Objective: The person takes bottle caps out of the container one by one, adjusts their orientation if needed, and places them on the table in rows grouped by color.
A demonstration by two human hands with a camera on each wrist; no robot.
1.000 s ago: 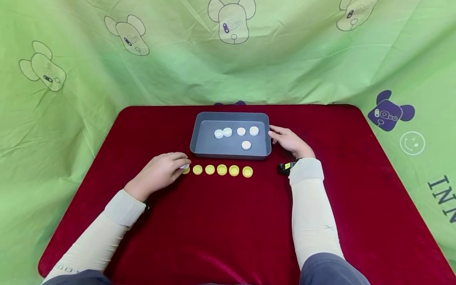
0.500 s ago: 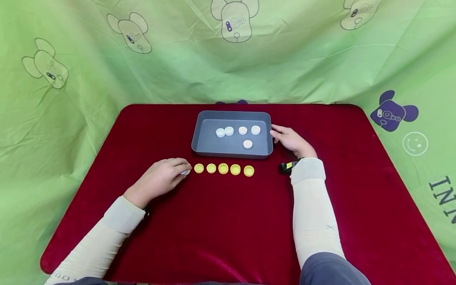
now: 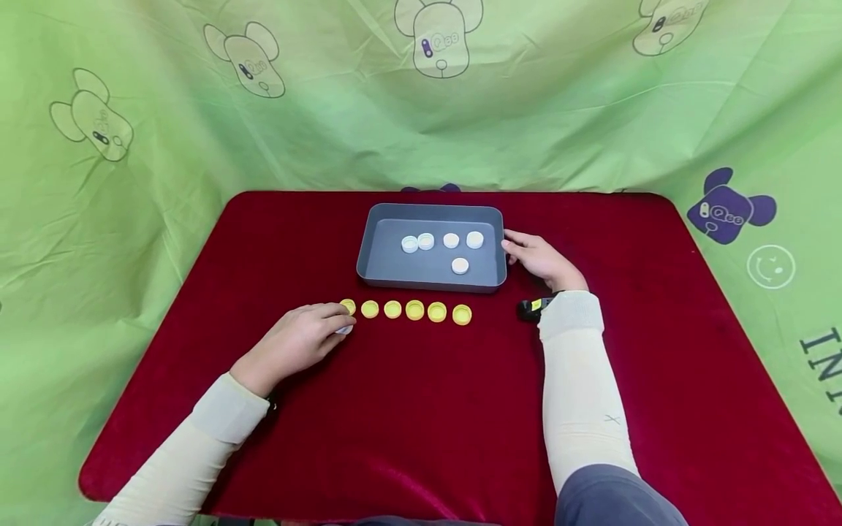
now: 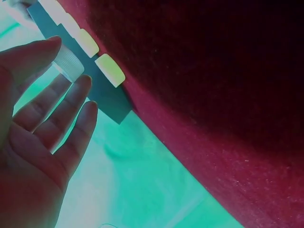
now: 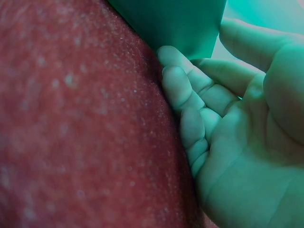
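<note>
My left hand pinches a white bottle cap between thumb and fingers; the left wrist view shows its ribbed side. In the head view this cap is just in front of the leftmost yellow cap, partly covered by the fingers. A row of yellow bottle caps stretches rightward from there across the red cloth, hollow sides up. Behind the row lies a shallow grey tray with several white caps inside. At the tray's right wall, my right hand holds the edge with thumb and curled fingers.
Red cloth covers the table. A green printed curtain hangs behind it and along both sides. The tray's raised walls stand close behind the yellow row.
The white cap in my left hand has moved from over the leftmost yellow cap toward me, uncovering that yellow cap. The right hand stays at the tray. The head view has shifted slightly.
</note>
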